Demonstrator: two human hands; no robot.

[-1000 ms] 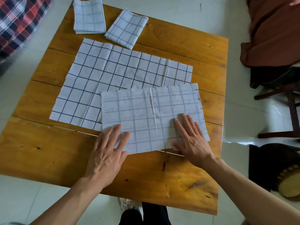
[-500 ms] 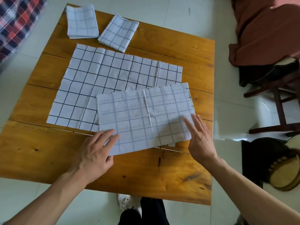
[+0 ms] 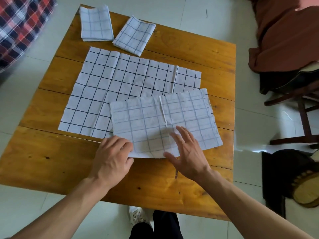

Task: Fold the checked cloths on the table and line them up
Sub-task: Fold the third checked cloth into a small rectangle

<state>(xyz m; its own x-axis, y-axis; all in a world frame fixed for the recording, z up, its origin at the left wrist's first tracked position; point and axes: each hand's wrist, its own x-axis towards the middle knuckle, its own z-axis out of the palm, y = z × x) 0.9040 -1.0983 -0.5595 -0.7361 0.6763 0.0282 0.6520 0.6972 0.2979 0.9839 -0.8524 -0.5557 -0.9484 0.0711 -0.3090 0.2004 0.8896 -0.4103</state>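
Two folded cloths – far edge, touching.

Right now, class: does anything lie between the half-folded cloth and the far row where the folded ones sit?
Yes. The unfolded checked cloth lies spread flat between the half-folded cloth and the two folded cloths at the far edge. The half-folded cloth overlaps its near right part. Nothing upright stands there.

A half-folded checked cloth lies pale side up, overlapping an open checked cloth. Two folded cloths sit at the table's far edge.
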